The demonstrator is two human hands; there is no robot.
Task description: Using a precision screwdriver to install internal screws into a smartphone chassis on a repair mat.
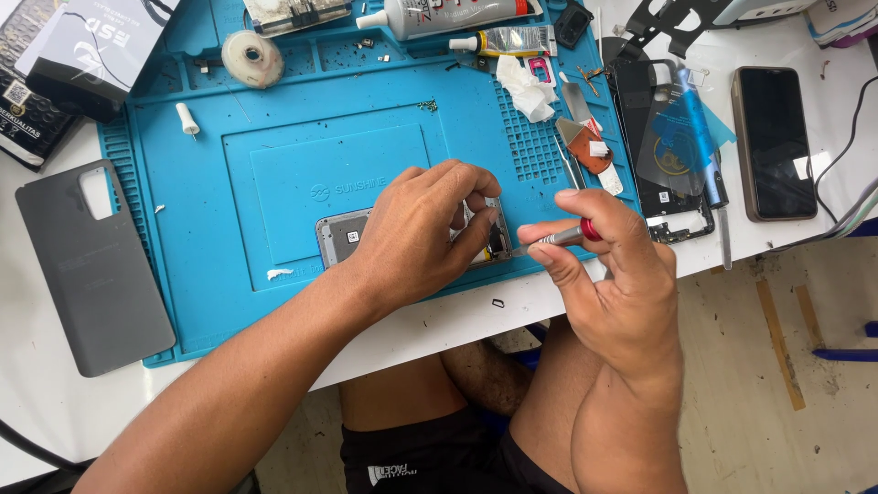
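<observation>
An opened phone body [343,235] with a grey frame lies on the blue work mat [274,119] near its front edge. My left hand [421,233] rests over it, fingers pressing down on its right half and hiding most of it. My right hand [613,274] holds a small screwdriver [560,239] with a silver shaft and a red cap. Its tip points left at the phone's right end, just beside my left fingertips.
A grey back cover [91,274] lies left of the mat. Glue tubes [457,14], a tape roll [251,57], crumpled tissue [529,90] and picks lie at the mat's far side. A dismantled phone frame [672,146] and a dark phone [773,142] sit to the right.
</observation>
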